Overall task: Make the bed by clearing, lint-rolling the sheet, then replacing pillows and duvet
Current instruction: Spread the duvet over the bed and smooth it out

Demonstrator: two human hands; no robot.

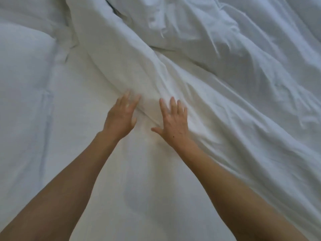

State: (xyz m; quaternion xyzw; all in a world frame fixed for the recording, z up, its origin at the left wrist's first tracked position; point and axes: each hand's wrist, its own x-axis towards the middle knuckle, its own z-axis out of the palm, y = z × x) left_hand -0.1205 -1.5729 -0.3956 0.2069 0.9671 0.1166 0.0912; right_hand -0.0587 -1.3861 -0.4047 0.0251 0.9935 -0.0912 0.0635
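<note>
A rumpled white duvet (217,87) lies bunched across the middle and right of the bed. Its folded edge runs diagonally from the top centre down to my hands. My left hand (121,117) reaches out with straight fingers, its fingertips at the duvet's edge. My right hand (174,119) lies flat, fingers spread, on the duvet's edge a little to the right. The white fitted sheet (83,101) shows bare to the left of the duvet and under my forearms. A white pillow (22,54) lies at the left.
Everything in view is white bedding. The duvet is heaped highest at the top right (191,23). The image is slightly blurred.
</note>
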